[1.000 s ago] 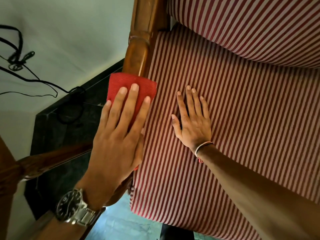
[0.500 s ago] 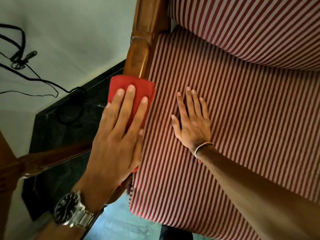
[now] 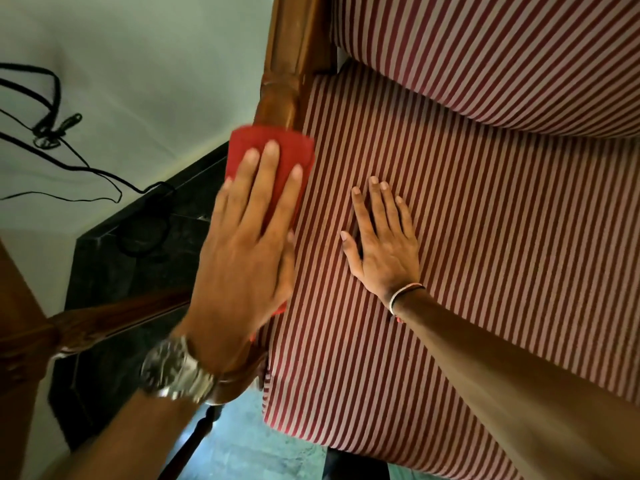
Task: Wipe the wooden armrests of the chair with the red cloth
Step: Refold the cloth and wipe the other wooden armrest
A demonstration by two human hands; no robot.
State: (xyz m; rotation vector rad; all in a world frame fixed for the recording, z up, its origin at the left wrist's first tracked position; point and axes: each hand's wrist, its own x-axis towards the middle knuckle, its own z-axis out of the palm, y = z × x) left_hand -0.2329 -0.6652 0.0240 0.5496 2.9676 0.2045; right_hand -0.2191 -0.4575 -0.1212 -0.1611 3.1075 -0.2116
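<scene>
Two hands are out: our left hand (image 3: 242, 244) lies flat, fingers spread, pressing the red cloth (image 3: 273, 157) on the smooth, rounded wooden armrest (image 3: 280, 98). Our right hand (image 3: 381, 247) rests open on the striped seat cushion (image 3: 485, 237), holding nothing. More bare wood shows past the soft, folded cloth's edge

Bright red cloth (image 3: 270, 150), one plain colour, no pattern. Warm shiny brown on the wooden armrest (image 3: 282, 77). Thin dark red and pale pink stripes all over the seat cushion (image 3: 485, 220) and the back cushion (image 3: 502, 46). Silver watch (image 3: 176, 372) with a dark face. White and red wrist thread (image 3: 403, 294). Pale greenish white wall (image 3: 138, 64) with black wires (image 3: 52, 126). Black stone skirting (image 3: 114, 271). Blue-green floor (image 3: 259, 445).
</scene>
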